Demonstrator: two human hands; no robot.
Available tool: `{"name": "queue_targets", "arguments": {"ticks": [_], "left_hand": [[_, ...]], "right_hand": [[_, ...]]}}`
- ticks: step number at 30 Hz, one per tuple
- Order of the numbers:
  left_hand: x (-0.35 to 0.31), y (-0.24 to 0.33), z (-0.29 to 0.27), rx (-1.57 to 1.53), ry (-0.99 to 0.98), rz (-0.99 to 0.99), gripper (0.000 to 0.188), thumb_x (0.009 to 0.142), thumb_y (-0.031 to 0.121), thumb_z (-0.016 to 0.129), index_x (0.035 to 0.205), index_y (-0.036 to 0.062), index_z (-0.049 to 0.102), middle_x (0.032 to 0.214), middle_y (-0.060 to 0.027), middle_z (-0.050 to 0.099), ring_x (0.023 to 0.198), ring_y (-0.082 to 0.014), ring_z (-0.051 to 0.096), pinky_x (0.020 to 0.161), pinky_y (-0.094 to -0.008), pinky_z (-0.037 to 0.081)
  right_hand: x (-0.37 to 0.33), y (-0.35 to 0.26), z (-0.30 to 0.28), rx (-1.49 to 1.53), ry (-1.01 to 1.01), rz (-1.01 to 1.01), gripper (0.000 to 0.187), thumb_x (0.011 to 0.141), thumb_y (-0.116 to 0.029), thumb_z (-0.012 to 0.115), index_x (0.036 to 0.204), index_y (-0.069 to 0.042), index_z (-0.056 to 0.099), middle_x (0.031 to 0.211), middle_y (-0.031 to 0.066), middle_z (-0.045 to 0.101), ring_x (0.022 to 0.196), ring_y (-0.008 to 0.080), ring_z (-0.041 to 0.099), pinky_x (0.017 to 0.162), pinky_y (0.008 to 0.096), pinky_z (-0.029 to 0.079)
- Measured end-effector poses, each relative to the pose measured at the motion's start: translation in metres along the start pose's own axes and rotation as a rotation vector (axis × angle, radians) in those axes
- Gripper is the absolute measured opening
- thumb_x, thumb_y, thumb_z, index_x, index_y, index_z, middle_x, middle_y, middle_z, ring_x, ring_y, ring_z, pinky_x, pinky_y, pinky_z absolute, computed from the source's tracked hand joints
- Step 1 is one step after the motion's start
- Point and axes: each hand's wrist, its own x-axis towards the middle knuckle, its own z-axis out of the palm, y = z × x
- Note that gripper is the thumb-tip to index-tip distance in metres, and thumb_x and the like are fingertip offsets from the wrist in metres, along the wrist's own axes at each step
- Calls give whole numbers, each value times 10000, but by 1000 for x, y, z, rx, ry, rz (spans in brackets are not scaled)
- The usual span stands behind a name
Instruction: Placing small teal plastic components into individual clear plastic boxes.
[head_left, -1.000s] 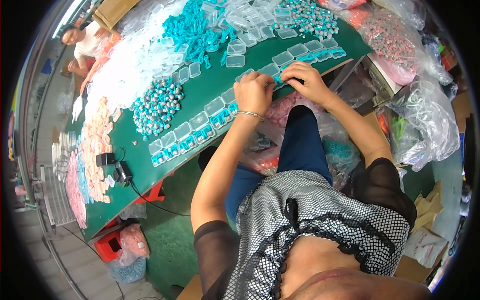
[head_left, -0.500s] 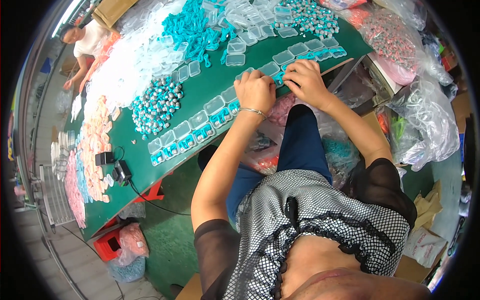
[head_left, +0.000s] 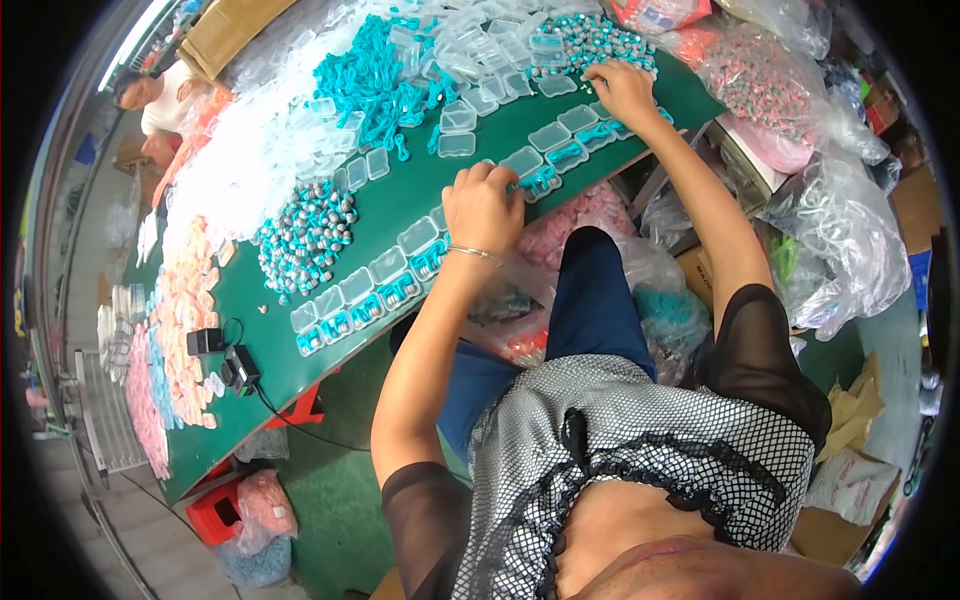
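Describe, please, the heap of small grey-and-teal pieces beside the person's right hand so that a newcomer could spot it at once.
Follow the green table to its far right end, near the bulging clear bag. There, by the right hand, lies the heap of small grey-and-teal pieces. A similar heap lies farther left; this one alone has a hand beside it.

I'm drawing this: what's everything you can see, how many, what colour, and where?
Table: one, green, middle
Lidded cases: one row, clear, near table edge
Loose cases: many, clear, table's far side
Cords: many, teal, far side
Stubby pieces: two piles, grey-and-teal, either side of cords
Flat pieces: many, peach, table's left end
Devices: two, black, left
Bags: many, mostly clear, mostly right
Co-worker: one, white top, upper left
Left grip: one, bare, at case row
Right grip: one, bare, at farther pile
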Motion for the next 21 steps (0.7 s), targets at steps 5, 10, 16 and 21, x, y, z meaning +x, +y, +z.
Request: {"name": "queue_targets", "arguments": {"ticks": [5, 10, 16, 21], "left_hand": [[-10, -27, -19, 21, 16, -45, 104, 729, 179, 672, 819, 128, 670, 883, -66, 633, 867, -294, 590, 694, -418, 444], [-17, -71, -42, -22, 68, -116, 70, 734, 138, 661, 796, 112, 679, 834, -87, 645, 802, -291, 618, 680, -412, 482], [-19, -157, -82, 283, 93, -299, 148, 713, 116, 664, 853, 156, 689, 889, -80, 646, 849, -290, 625, 722, -429, 487], [-17, -175, -80, 628, -73, -266, 157, 739, 154, 642, 877, 200, 701, 959, -62, 638, 931, -258, 612, 765, -429, 453]], "right_hand": [[29, 8, 26, -292, -105, -112, 301, 808, -103, 530, 992, -272, 698, 1035, 45, 614, 1068, 245, 550, 846, 493, 381], [42, 15, 15, -342, -174, -142, 129, 799, -185, 599, 877, -188, 702, 957, 48, 634, 982, 253, 599, 781, 486, 426], [32, 13, 14, 312, -85, -55, 139, 793, -178, 626, 907, -99, 640, 833, 36, 657, 725, 190, 619, 653, 320, 486], [12, 4, 7, 594, -55, -97, 158, 775, -100, 636, 919, -38, 619, 778, 22, 631, 695, 103, 571, 663, 246, 468]]}}
